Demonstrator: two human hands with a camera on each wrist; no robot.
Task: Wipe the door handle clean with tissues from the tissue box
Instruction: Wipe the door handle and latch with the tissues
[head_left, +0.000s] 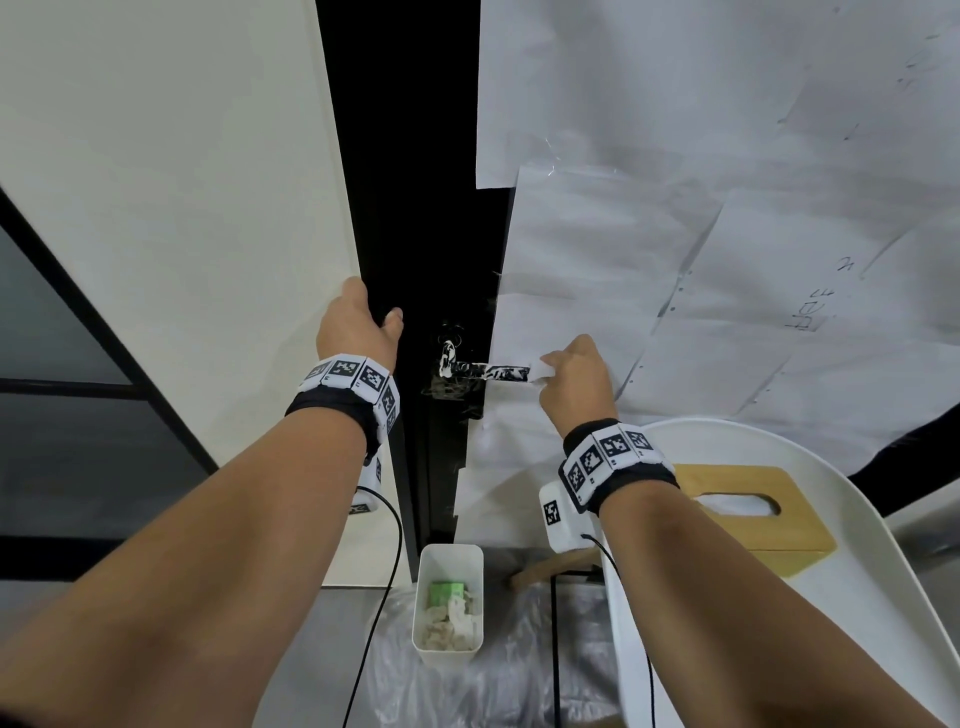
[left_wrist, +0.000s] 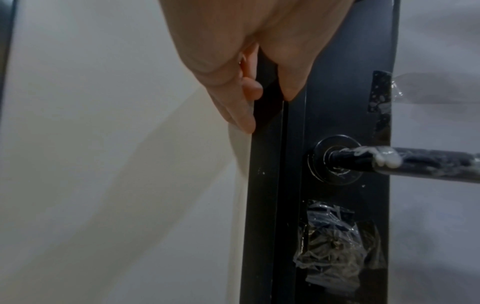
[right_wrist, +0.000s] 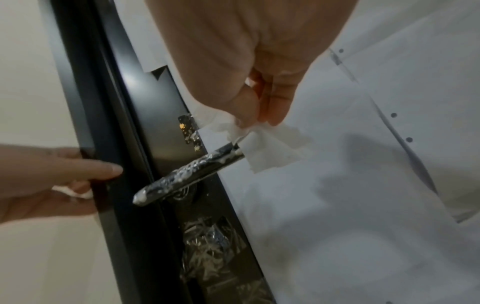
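Right grip: the right hand (head_left: 574, 382) pinches a white tissue (right_wrist: 270, 147) between thumb and fingertips, at the free end of the door handle (head_left: 485, 372).
Left grip: the left hand (head_left: 358, 325) clasps the black edge of the door (left_wrist: 345, 127) above the handle, fingers curled round the edge and thumb laid on the door's face; a scrap of white shows under its fingers in the right wrist view, and I cannot tell what it is.
Door handle: a dark lever, horizontal, smeared with white paste along its length and at the corner near the round rose (left_wrist: 335, 159).
Below the handle: crumpled clear film (left_wrist: 335, 246) is stuck to the black door.
Door face: covered with white paper sheets (head_left: 701, 156).
Tissue box: the wooden tissue box (head_left: 748, 512) sits on the white table (head_left: 883, 571) at the right, a tissue showing in its slot.
Bin: a white bin (head_left: 449, 603) on the floor below the handle holds crumpled tissues and something green.
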